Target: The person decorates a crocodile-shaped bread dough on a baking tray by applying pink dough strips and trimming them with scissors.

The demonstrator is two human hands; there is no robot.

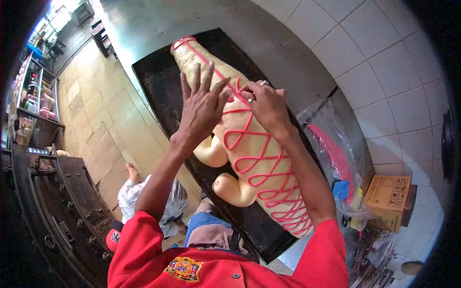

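A long, pale dough figure (pixel 257 141) with stubby curled legs lies across a black baking tray (pixel 158 84). Pink dough strands (pixel 249 132) run over it in loops and zigzags, tighter toward the near end, with one loop at the narrow far tip. My left hand (pixel 204 103) rests on the upper part of the figure, fingers spread, its thumb close to a pink strand. Beside it, my right hand (pixel 266 105), wearing rings, is closed with the fingertips pinched on a pink strand. The fingertips partly hide the piece they hold.
Pink dough in a clear plastic bag (pixel 331 149) lies right of the tray, with a blue scraper-like piece (pixel 341 190) near it. A cardboard box (pixel 388 194) stands by the tiled wall (pixel 355 48). Another person (pixel 153 201) is low at left, near a dark metal cabinet (pixel 62 211).
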